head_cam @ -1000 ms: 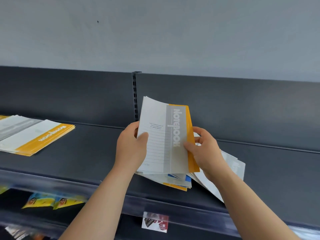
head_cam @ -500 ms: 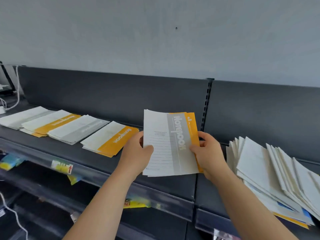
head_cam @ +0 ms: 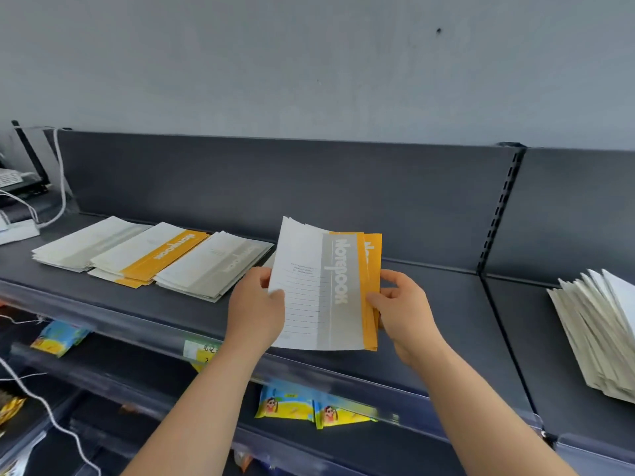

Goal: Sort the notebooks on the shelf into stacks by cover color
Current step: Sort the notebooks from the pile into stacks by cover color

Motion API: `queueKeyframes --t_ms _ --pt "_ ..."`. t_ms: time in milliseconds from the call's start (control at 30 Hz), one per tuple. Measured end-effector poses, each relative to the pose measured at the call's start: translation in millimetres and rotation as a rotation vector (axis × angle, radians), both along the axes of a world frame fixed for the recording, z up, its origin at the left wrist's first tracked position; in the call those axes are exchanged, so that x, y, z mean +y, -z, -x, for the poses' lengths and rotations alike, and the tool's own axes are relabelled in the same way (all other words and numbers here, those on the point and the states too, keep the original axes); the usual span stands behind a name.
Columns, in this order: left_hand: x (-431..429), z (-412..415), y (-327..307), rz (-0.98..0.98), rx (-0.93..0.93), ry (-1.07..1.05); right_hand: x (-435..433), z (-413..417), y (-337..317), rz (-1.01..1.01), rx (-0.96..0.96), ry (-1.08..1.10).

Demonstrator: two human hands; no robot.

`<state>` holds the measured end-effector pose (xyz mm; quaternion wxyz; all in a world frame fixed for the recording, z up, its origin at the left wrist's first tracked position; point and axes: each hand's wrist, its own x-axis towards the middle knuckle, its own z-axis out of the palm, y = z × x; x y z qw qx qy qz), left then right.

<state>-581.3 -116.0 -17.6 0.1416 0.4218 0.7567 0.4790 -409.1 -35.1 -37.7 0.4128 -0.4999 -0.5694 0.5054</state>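
"What's behind it all?"
"A plain pale grey wall (head_cam: 309,63), evenly lit, with one small dark speck (head_cam: 438,30) high on the right."
"And the furniture?"
"A dark grey metal shelf (head_cam: 460,321) with a back panel (head_cam: 240,180) of the same colour. A slotted post (head_cam: 500,214) splits it into two bays."
"Anything under it?"
"A clear strip (head_cam: 137,334) runs along the front edge, with a label (head_cam: 201,352) in it. A lower shelf (head_cam: 360,444) holds yellow-and-blue packets (head_cam: 285,403)."
"The left end?"
"A white cable (head_cam: 62,173) hangs down the panel's edge towards a white block (head_cam: 17,232). More cable trails below."
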Motion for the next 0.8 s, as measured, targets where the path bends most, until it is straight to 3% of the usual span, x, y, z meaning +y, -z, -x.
queueKeyframes --t_ms 333,800 --pt "40.5 58.4 -0.1 0.029 0.137 -0.076 45.0 59.6 16.6 0.043 -0.135 -0.073" --pt "87.0 103.7 29.6 0.142 0.112 -0.012 66.2 91.0 31.5 0.065 -0.372 -0.027"
